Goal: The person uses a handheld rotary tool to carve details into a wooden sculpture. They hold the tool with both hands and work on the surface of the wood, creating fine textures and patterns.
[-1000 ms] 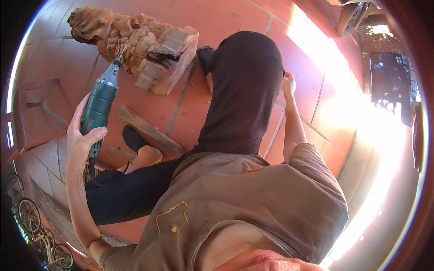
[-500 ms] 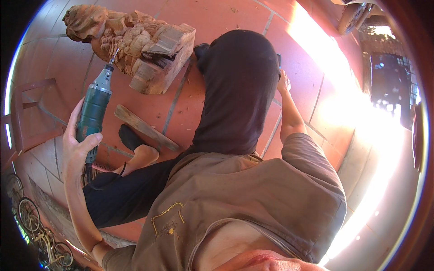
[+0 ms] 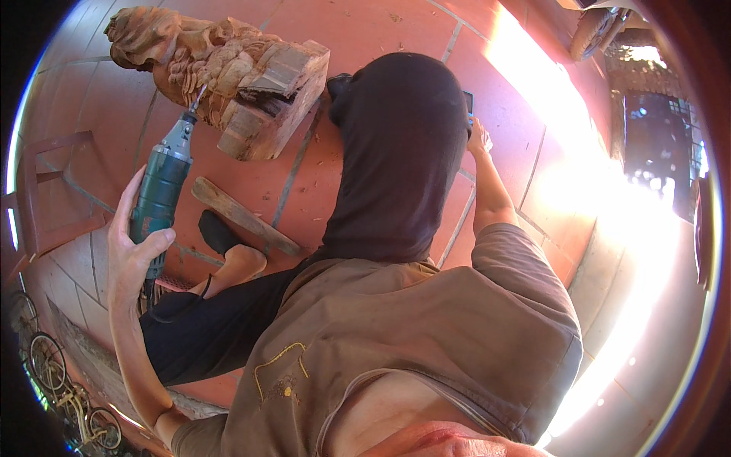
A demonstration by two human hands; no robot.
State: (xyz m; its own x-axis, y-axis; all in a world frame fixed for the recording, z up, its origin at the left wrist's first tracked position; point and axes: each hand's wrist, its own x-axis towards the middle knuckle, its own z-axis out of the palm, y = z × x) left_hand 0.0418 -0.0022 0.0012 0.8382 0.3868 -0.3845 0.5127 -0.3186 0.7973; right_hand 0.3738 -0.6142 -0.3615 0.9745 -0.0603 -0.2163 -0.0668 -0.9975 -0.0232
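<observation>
My left hand is wrapped around a green die grinder with a grey metal nose, its thumb across the body. The thin metal bit reaches the side of a brown wood carving; whether it touches cannot be made out. This carving lies on its side, with a rough blocky base toward me. Beyond my right knee, my right hand has its fingers curled beside a small dark device with a teal edge. My knee hides part of both.
A flat wooden stick lies on the red tile floor near my left foot. At the left stands a reddish-brown frame, with bicycles at the lower left. A wheel shows at the upper right.
The grinder's nose has shifted slightly right and down, its bit still by the carving. More of the small device shows past my knee. The carving has not visibly moved.
</observation>
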